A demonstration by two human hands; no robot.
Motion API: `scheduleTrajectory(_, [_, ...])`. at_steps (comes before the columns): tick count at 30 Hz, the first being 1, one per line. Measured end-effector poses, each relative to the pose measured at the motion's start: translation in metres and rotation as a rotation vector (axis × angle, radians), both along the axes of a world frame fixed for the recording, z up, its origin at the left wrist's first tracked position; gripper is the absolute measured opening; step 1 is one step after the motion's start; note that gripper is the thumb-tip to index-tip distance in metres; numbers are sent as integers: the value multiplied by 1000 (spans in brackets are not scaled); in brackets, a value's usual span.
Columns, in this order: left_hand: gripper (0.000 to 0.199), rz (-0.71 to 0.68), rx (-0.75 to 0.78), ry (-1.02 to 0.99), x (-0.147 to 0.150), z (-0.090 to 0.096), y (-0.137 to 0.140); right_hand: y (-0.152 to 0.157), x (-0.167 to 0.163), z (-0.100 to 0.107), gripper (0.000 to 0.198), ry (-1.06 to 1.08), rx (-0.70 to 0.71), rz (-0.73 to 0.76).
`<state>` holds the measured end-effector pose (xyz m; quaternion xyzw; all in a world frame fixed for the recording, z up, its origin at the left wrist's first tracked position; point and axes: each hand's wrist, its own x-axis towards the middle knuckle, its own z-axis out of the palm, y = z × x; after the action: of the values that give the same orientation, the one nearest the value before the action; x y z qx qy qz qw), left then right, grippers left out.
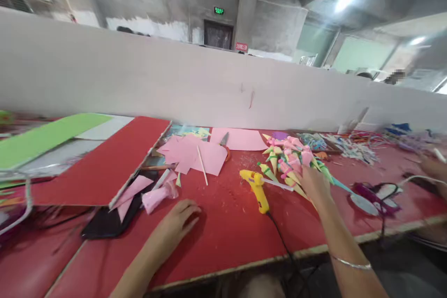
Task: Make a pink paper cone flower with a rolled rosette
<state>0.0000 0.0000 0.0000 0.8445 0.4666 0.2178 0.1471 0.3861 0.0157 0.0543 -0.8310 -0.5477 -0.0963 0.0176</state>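
Observation:
My left hand (184, 216) rests on the red table with its fingers loosely bent and slightly apart, holding nothing. At the right, my right hand (313, 184) reaches into a heap of small pink, yellow and green cone-shaped foam or paper pieces (288, 158). Its fingertips touch the heap but are mostly hidden, so a grip cannot be made out. Between the hands lies a yellow hot glue gun (256, 188), a white glue stick (278, 185) jutting from its back and a black cord running off the table's front edge.
Pink sheets (195, 151) with orange-handled scissors (227, 151) and a thin stick (202, 165) lie behind my left hand. A red board (115, 163) and black phone-like object (104, 223) are at left. At far right, another person's hand (433, 167) shows. A white partition (209, 84) stands behind.

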Motion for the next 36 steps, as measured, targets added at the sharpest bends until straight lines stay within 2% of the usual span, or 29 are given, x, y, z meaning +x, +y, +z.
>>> scheduleTrajectory(9, [16, 13, -25, -42, 9, 12, -4, -2, 6, -4, 40, 106, 108, 97])
scheduleTrajectory(14, [15, -3, -43, -59, 9, 12, -4, 0, -1, -9, 40, 130, 111, 142])
scheduleTrajectory(18, [14, 1, -40, -37, 10, 10, -3, -19, -13, 5, 45, 51, 156, 114])
scheduleTrajectory(20, [14, 1, -26, -25, 10, 10, -4, -41, -18, 23, 39, -8, 285, 132])
scheduleTrajectory(24, [14, -1, 10, -4, 11, 8, -4, -98, -40, 65, 30, -75, 756, 100])
scheduleTrajectory(26, [15, -8, 27, -2, 11, 6, -3, -115, -65, 77, 22, 65, 976, 246])
scheduleTrajectory(27, [15, -11, 36, -5, 11, 6, -2, -116, -81, 77, 18, 199, 1020, 363])
scheduleTrajectory(28, [16, -15, 43, -10, 11, 5, -1, -113, -99, 75, 15, 358, 974, 483])
scheduleTrajectory(29, [15, -19, 49, -16, 11, 5, -1, -105, -120, 69, 16, 530, 831, 612])
scheduleTrajectory(32, [16, -24, 55, -26, 11, 5, 0, -63, -180, 38, 23, 894, 247, 999])
scheduleTrajectory(33, [17, -24, 56, -27, 11, 6, 0, -45, -197, 27, 28, 922, 141, 997])
scheduleTrajectory(34, [19, -23, 58, -29, 11, 6, -1, -28, -211, 18, 31, 903, 129, 889])
scheduleTrajectory(35, [20, -20, 62, -30, 11, 7, -1, -12, -222, 9, 32, 870, 178, 700])
scheduleTrajectory(36, [21, -17, 66, -32, 11, 8, -2, 4, -229, 3, 35, 856, 219, 583])
